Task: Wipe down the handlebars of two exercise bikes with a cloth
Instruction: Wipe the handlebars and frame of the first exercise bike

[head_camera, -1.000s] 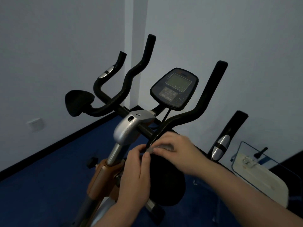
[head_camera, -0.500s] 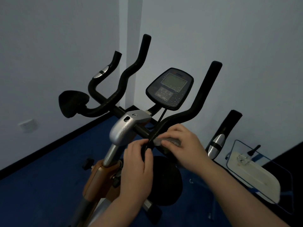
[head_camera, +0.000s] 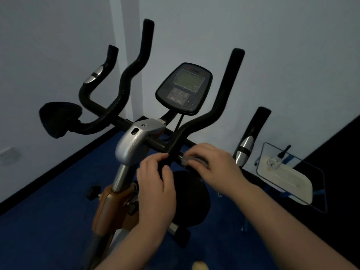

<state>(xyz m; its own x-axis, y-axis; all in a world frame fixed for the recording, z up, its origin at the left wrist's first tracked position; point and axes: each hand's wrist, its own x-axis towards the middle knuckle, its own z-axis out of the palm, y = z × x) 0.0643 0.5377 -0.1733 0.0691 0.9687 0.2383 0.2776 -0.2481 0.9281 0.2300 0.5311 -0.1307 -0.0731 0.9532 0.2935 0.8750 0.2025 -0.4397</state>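
Console screen's too dim to read any brand. Right hand [head_camera: 212,166] presses a small grey cloth [head_camera: 191,159] on the black foam handlebar [head_camera: 224,98], whose right grip rises upward. Left hand [head_camera: 155,184] looks, I think, curled around the bar's lower bend.

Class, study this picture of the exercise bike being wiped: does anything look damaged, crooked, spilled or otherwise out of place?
Nothing stands out. The handlebars and console look intact and evenly set. The right hand presses a grey cloth on the bar; the left hand steadies it. The dim light hides fine marks.
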